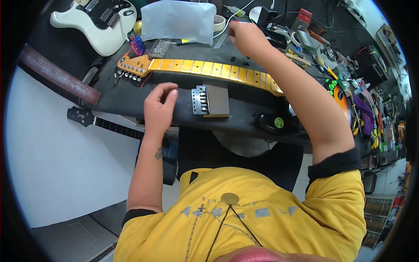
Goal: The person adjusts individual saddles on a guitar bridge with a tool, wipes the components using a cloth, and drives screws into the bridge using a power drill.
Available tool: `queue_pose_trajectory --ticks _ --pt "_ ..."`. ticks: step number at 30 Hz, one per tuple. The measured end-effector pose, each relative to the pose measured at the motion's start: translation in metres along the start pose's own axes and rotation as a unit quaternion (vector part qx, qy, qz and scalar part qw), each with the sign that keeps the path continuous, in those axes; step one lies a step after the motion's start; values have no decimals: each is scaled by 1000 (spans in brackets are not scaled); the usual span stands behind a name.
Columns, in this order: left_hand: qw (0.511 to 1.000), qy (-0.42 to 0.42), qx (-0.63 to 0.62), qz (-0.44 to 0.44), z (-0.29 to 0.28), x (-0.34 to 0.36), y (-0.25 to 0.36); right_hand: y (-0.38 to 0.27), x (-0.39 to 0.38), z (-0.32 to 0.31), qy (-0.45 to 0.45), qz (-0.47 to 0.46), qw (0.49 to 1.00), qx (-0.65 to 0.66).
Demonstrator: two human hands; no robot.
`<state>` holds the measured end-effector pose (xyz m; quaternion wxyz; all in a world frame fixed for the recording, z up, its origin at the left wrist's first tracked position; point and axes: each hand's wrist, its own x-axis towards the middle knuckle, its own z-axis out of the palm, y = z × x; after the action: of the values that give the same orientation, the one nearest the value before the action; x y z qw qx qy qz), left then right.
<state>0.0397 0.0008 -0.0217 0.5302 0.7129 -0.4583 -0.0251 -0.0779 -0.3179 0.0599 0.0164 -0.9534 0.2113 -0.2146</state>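
Note:
My left hand (159, 104) rests over the near edge of the dark bench, fingers loosely curled and the thumb apart, with nothing in it. It is nearest to a metal guitar bridge (200, 100), which lies against a greyish block (218, 100). Beyond these stretches a yellow maple guitar neck (209, 70) with dark dots, its headstock (133, 65) to the left. My right hand (245, 36) reaches over the neck to the far side, its fingers closed beside a white cable (224, 29). What they hold, if anything, is hidden. My right forearm covers the space above the neck's right end.
A white electric guitar body (94, 26) lies at the far left, beside a whitish plastic bag (176, 22). Tools and cables crowd the right side, with a purple cloth (363, 114). A black round object (268, 123) sits near the front edge. Another dark guitar neck (117, 126) leans at left.

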Motion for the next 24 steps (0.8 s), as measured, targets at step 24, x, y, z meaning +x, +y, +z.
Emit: queue_pose_trajectory --ticks 24 --pt "995 -73 48 45 24 13 37 -147 -182 10 117 42 970 211"
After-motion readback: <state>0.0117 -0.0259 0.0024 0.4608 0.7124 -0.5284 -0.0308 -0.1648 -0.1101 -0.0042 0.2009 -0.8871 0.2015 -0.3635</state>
